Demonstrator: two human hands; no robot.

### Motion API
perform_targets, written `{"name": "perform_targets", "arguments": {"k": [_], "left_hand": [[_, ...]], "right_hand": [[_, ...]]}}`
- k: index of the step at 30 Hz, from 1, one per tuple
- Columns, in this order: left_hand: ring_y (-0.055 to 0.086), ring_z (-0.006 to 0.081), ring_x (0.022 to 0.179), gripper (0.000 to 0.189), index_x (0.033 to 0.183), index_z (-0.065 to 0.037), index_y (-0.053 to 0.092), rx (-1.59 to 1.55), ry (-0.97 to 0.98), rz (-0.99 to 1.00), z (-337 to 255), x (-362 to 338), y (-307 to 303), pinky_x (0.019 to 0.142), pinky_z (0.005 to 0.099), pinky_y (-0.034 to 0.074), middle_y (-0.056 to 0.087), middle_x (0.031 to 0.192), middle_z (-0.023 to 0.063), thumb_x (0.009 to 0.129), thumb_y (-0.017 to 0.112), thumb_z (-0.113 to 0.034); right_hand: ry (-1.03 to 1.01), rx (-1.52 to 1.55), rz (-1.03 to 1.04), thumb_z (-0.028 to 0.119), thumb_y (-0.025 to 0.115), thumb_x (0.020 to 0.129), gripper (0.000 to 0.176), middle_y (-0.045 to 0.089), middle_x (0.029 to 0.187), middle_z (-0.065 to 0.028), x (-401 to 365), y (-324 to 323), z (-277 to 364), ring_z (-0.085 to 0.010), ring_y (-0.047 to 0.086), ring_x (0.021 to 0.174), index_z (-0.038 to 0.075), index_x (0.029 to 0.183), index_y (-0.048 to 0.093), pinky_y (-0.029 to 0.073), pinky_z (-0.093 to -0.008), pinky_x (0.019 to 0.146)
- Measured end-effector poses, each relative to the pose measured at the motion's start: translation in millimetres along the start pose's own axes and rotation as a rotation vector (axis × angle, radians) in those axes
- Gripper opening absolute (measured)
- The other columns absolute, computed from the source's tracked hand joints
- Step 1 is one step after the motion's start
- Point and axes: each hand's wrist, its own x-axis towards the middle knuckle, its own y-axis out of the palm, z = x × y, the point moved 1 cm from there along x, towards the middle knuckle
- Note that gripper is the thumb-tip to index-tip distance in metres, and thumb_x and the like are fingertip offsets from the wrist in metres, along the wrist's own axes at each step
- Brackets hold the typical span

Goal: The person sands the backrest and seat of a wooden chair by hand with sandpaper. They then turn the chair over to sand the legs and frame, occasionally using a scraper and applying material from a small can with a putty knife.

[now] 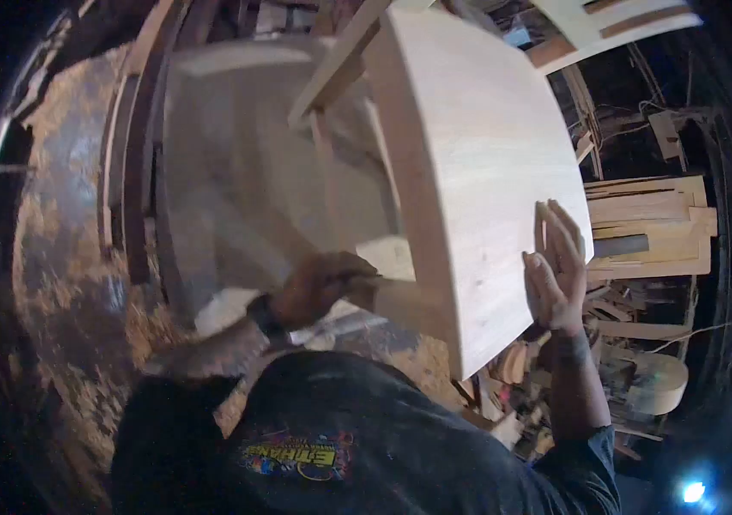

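A pale, unpainted wooden chair [503, 146] is tipped on its side in front of me, its broad flat seat turned to the right and its legs reaching left. My left hand [323, 287], with a dark watch [267, 319] on the wrist, has its fingers curled round a leg [405, 300] near the seat's lower end. Fingers stretched out, my right hand [559, 270] lies flat against the seat face near its right edge. A slatted pale frame [615, 26] shows beyond the seat's top end.
A large greyish board [229, 172], blurred, stands behind the legs. Long dark planks [134, 163] run along the left, beside a floor [74, 197] strewn with sawdust. Stacked boards [649, 227] and wood offcuts [615, 309] lie to the right. A bright lamp [694, 492] glows at lower right.
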Motion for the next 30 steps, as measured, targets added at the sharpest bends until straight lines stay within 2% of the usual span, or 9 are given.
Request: {"name": "perform_targets", "arguments": {"k": [5,8,12,15,19,21,25,29,30], "left_hand": [[0.067,0.0308,0.114,0.042,0.138,-0.007,0.063,0.105,0.336,-0.181,-44.6,16.1,47.7,0.101,0.0443,0.052,0.068,0.127,0.0181,0.096,0.063,-0.013],[0.06,0.0268,0.128,0.044,0.144,0.002,0.056,-0.291,-0.117,0.007,-29.8,2.0,33.6,0.107,0.0428,0.05,0.058,0.145,0.0168,0.103,0.057,-0.012],[0.063,0.0223,0.125,0.04,0.139,0.008,0.057,-0.044,-0.132,0.128,-32.9,-31.0,-29.8,0.107,0.0393,0.051,0.065,0.136,0.0158,0.103,0.051,-0.007],[0.068,0.0161,0.111,0.037,0.131,0.002,0.065,0.297,-0.531,-0.07,-57.2,-50.0,-58.6,0.099,0.038,0.053,0.073,0.119,0.0171,0.098,0.056,-0.011],[0.07,0.0242,0.102,0.03,0.12,-0.003,0.072,0.652,-0.89,0.201,-146.0,-27.8,-23.1,0.091,0.0412,0.054,0.075,0.109,0.0182,0.095,0.061,-0.014],[0.07,0.0308,0.102,0.029,0.12,-0.003,0.072,0.815,-0.526,0.356,-123.0,-48.5,1.2,0.091,0.0426,0.054,0.074,0.106,0.0193,0.096,0.062,-0.016],[0.068,0.0393,0.103,0.028,0.12,-0.003,0.072,0.843,-0.357,0.343,-128.1,-34.3,79.9,0.091,0.0443,0.054,0.072,0.106,0.0215,0.097,0.064,-0.018],[0.07,0.0272,0.094,0.028,0.116,0.002,0.07,0.778,-0.255,0.063,-147.1,1.0,181.2,0.088,0.0377,0.054,0.074,0.104,0.0173,0.099,0.064,-0.019],[0.069,0.0218,0.092,0.028,0.117,0.002,0.07,0.482,-0.418,-0.102,-157.5,12.8,209.9,0.085,0.0362,0.054,0.074,0.102,0.0153,0.099,0.065,-0.019]], "right_hand": [[-0.009,0.059,-0.117,0.003,0.072,0.088,0.063,0.038,0.156,-0.0222,6.5,2.0,-1.9,-0.0344,0.038,0.149,-0.01,0.145,0.049,0.03,-0.0482,0.124],[-0.1,-0.316,-0.164,0.016,0.075,0.088,0.056,0.05,0.148,-0.0236,2.5,-12.4,-0.4,-0.0356,0.049,0.139,-0.003,0.138,0.06,0.04,-0.0476,0.115],[-0.176,-0.512,-0.225,0.029,0.075,0.088,0.046,0.063,0.137,-0.0212,1.1,-12.3,12.6,-0.0378,0.06,0.125,0.004,0.126,0.071,0.048,-0.0446,0.106],[-0.249,-0.344,-0.448,0.025,0.073,0.088,0.038,0.068,0.126,-0.0171,-15.2,-11.3,2.5,-0.0334,0.064,0.115,0.004,0.12,0.073,0.049,-0.0443,0.103],[-0.595,-0.316,-0.52,0.017,0.073,0.086,0.027,0.07,0.111,-0.0085,-63.4,10.8,10.2,-0.0279,0.065,0.103,0.01,0.113,0.074,0.051,-0.0428,0.092],[-0.828,-0.233,-0.218,0.011,0.073,0.087,0.014,0.07,0.1,-0.0127,-95.7,21.1,11.0,-0.0285,0.066,0.095,0.005,0.099,0.07,0.052,-0.0408,0.081],[-0.673,-0.134,0.082,0.025,0.077,0.088,0.024,0.064,0.09,-0.0132,-144.6,72.5,-55.2,-0.0293,0.065,0.086,0.005,0.098,0.067,0.05,-0.0424,0.076],[-0.111,0.129,0.078,0.04,0.074,0.092,0.041,0.064,0.1,-0.0176,-199.2,38.8,-91.6,-0.0408,0.064,0.093,0.003,0.109,0.066,0.052,-0.0493,0.083],[-0.143,0.122,0.054,0.038,0.074,0.092,0.041,0.065,0.101,-0.0186,-208.0,32.4,-103.0,-0.0398,0.065,0.094,0.002,0.111,0.066,0.052,-0.0485,0.084]]}}
